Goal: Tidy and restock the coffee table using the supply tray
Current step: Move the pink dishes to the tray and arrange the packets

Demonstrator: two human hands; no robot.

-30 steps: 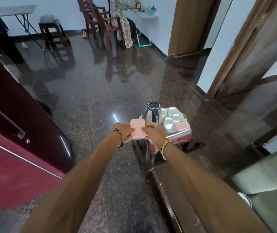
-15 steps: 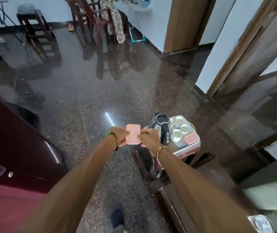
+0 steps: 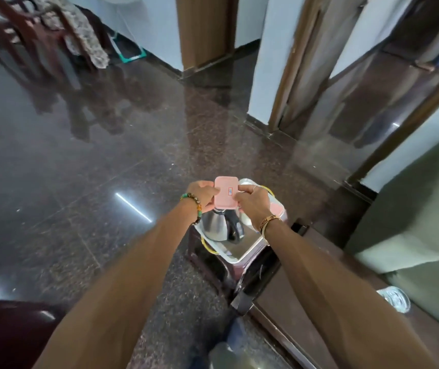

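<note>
Head view: 2 bare hands hold 1 pink box above the supply tray.
Pink box (image 3: 226, 195): smooth matte plastic, a flat rectangle with rounded corners and a small printed label.
Box direction: long axis runs away from the person; broad face turned up to the camera.
Left hand (image 3: 202, 194): grasps the left long edge.
Right hand (image 3: 253, 202): grasps the right long edge.
Kettle (image 3: 219, 227): shiny steel body, black handle, standing in the tray just under the box.
Supply tray (image 3: 242, 251): reflecting metal with a rounded rim.
Floor (image 3: 106, 169): polished dark speckled stone.
</note>
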